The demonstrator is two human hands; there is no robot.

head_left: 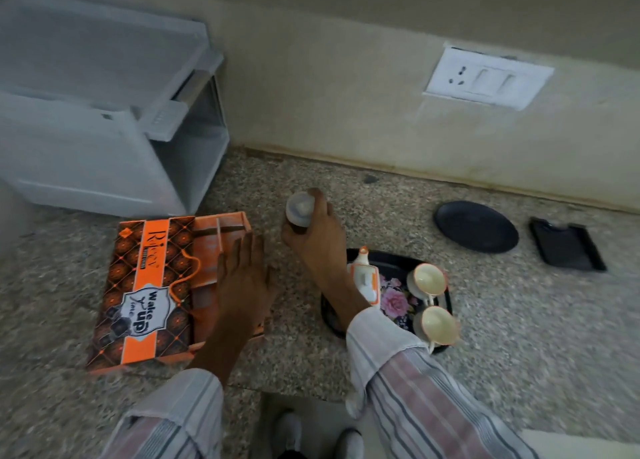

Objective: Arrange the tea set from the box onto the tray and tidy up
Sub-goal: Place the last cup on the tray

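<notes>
Currently your right hand [313, 230] grasps a small white cup [300, 208] at 12 o'clock from the floral black tray [398, 261]; your left hand [242, 278] lies released on the orange cardboard box [145, 285].

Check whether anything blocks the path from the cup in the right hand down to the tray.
Nothing separate blocks it. The right hand holds the cup above the counter, beyond the tray; the teapot stands at the tray's nearest edge.
</notes>
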